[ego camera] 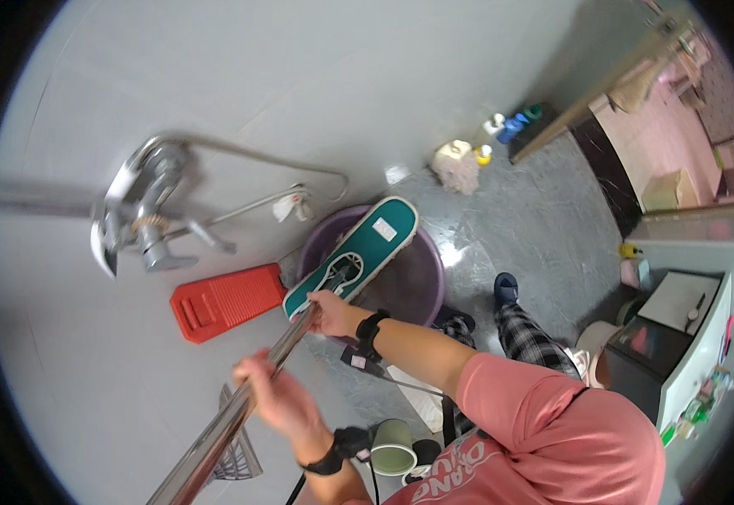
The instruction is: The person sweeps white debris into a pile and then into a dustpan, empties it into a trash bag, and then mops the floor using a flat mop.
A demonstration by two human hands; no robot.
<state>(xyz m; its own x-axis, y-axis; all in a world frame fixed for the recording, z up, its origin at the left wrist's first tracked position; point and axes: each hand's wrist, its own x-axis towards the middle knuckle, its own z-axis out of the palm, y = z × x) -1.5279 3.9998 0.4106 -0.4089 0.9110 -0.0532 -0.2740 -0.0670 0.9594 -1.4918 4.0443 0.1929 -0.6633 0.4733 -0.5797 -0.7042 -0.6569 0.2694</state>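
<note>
A flat mop's teal head [376,243] with pale edges lies slantwise across the top of a purple basin [435,278] on the floor. Its shiny metal pole [215,429] runs down to the lower left. Close to the mop head, my right hand [332,312] grips the lower part of the pole. Farther up the pole, my left hand [275,394] is wrapped around it, slightly blurred. Both wrists wear black straps. The basin's inside looks dark, and the mop's underside is hidden.
A red plastic washboard [231,303] leans by the wall, below a shower mixer tap [152,233] with its hose. Bottles [512,128] and a pale mesh-like bundle [457,170] stand near the doorway. A green bucket [393,448] is near my left arm; a cabinet [695,404] stands at right.
</note>
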